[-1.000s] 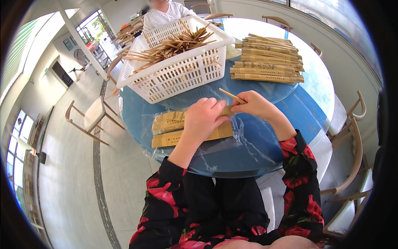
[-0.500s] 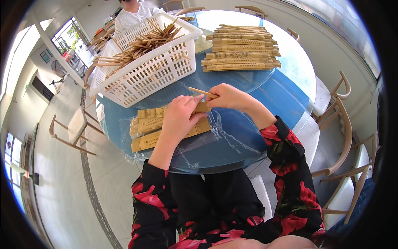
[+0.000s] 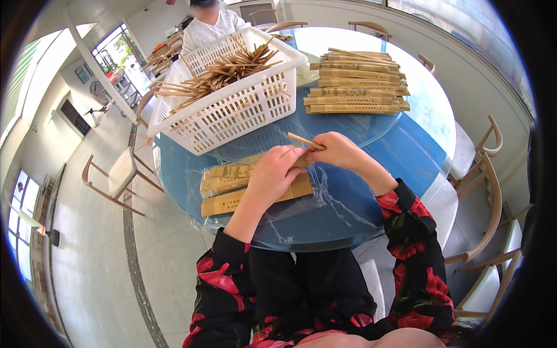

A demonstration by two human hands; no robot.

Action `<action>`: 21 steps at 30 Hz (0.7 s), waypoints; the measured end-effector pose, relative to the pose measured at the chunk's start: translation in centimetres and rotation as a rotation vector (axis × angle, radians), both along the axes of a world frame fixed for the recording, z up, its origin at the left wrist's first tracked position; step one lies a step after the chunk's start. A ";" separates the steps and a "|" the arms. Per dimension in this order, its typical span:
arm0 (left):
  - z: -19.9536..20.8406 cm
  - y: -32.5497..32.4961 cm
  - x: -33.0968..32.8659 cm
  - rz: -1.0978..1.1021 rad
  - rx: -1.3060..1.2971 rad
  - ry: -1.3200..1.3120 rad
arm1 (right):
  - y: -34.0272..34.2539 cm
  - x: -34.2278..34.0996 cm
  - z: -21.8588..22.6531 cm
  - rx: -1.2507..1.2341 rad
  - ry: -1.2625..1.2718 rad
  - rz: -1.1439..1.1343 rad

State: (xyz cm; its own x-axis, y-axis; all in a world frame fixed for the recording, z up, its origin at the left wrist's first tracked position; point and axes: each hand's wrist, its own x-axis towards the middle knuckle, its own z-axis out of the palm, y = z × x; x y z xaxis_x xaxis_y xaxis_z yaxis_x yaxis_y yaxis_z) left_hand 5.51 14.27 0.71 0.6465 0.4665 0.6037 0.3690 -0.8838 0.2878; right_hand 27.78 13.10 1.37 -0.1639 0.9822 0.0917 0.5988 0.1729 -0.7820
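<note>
Between the fingers of my right hand (image 3: 339,152) is a pair of wooden chopsticks (image 3: 304,140), pressed close together and pointing up to the left. My left hand (image 3: 274,175) pinches a tan paper chopstick sleeve (image 3: 302,162), mostly covered by its fingers. The two hands meet near the sleeve's right end; whether the chopsticks' ends are inside it is hidden. Beneath my left hand, more printed paper sleeves (image 3: 227,203) lie flat on a clear plastic wrapper (image 3: 301,204) on the blue table.
A white slatted basket (image 3: 243,120) heaped with loose chopsticks (image 3: 238,72) stands at the back left. Beyond the hands, stacked sleeves (image 3: 357,93) lie on the round glass turntable (image 3: 371,123). A person (image 3: 212,26) is behind the basket. Wooden chairs (image 3: 125,171) surround the table.
The whole view has shifted, so everything appears lower and farther right. Both hands keep their grips near each other, and the chopsticks slope a little more steeply.
</note>
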 end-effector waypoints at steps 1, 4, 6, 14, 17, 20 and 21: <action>0.1 0.0 0.0 0.003 -0.005 0.004 | 0.1 -0.1 -0.1 0.020 -0.024 -0.015; 0.2 -0.1 0.2 0.008 -0.034 0.008 | -0.4 -0.2 0.2 0.035 -0.039 -0.033; 0.3 -0.4 0.3 0.011 -0.066 0.005 | -0.5 -0.3 0.0 0.066 -0.056 -0.038; 0.6 -0.2 0.2 0.053 0.066 -0.062 | -0.5 -0.1 0.3 -0.085 0.152 0.040; 0.4 -0.6 0.1 0.055 -0.079 -0.036 | -1.2 -0.4 1.7 -0.234 0.216 0.063; 0.3 -0.6 0.2 0.034 -0.125 -0.021 | -1.3 -0.2 2.1 -0.288 0.222 0.068; 0.3 -0.6 0.2 0.023 -0.115 -0.022 | -1.2 -0.1 1.9 -0.293 0.224 0.074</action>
State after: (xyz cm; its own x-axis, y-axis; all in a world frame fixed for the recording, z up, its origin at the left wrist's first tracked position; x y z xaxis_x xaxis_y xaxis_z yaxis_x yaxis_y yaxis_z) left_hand 5.72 13.64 0.99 0.6219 0.5482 0.5592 0.3818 -0.8357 0.3947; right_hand 27.73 11.89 3.31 -0.2428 0.9584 -0.1498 0.4020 -0.0411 -0.9147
